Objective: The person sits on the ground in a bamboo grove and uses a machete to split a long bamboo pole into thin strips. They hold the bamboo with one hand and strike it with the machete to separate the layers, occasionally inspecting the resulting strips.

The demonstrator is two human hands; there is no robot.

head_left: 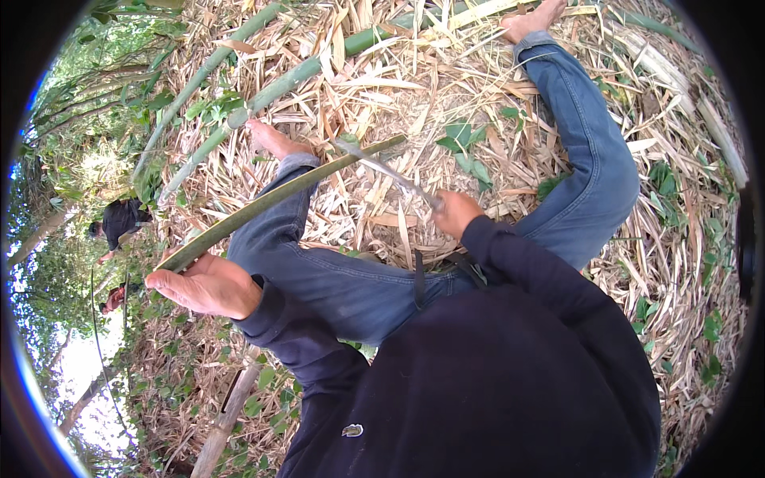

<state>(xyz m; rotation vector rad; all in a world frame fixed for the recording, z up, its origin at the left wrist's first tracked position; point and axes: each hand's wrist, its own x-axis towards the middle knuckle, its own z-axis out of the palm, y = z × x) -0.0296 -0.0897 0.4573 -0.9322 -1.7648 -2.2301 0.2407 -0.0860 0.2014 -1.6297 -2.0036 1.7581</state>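
My left hand grips the near end of a long green bamboo strip that slants up to the right across my left leg. In my right hand is a knife, its curved metal blade reaching up-left to meet the strip's far end. I sit on the ground in blue jeans, barefoot, one foot just behind the strip and the other foot at the top edge.
Dry bamboo leaves and husks cover the ground. Whole green bamboo poles lie beyond my feet. A cut pole lies at lower left. Another person in dark clothes crouches far left among the trees.
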